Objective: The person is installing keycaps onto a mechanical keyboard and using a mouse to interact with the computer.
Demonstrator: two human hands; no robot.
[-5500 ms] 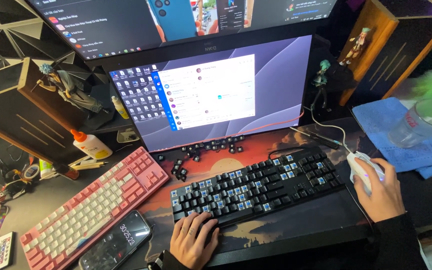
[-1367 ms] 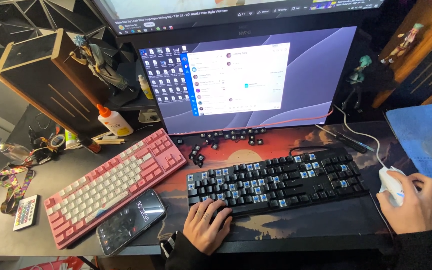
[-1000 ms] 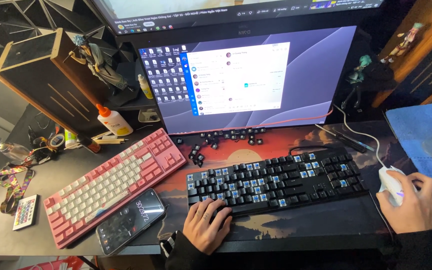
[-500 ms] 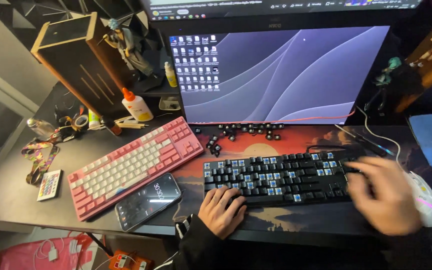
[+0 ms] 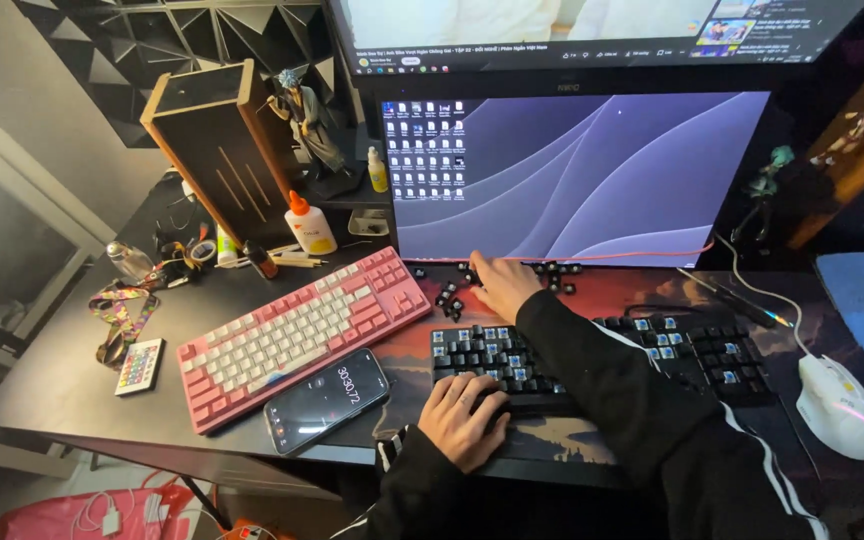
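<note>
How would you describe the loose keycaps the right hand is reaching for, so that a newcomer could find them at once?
Start at the lower monitor; just under its bottom edge, on the red desk mat, lie the keycaps by the right hand. They are small, dark and scattered loose, unlike the keys fixed in the black keyboard.

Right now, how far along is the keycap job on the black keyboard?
Done: many caps are off the black keyboard, bare switches showing; loose keycaps lie by the monitor. In hand: right hand reaches among them, left hand rests on the keyboard's front edge. Left: the keys that keep their caps; roughly midway, I'd judge.
</note>
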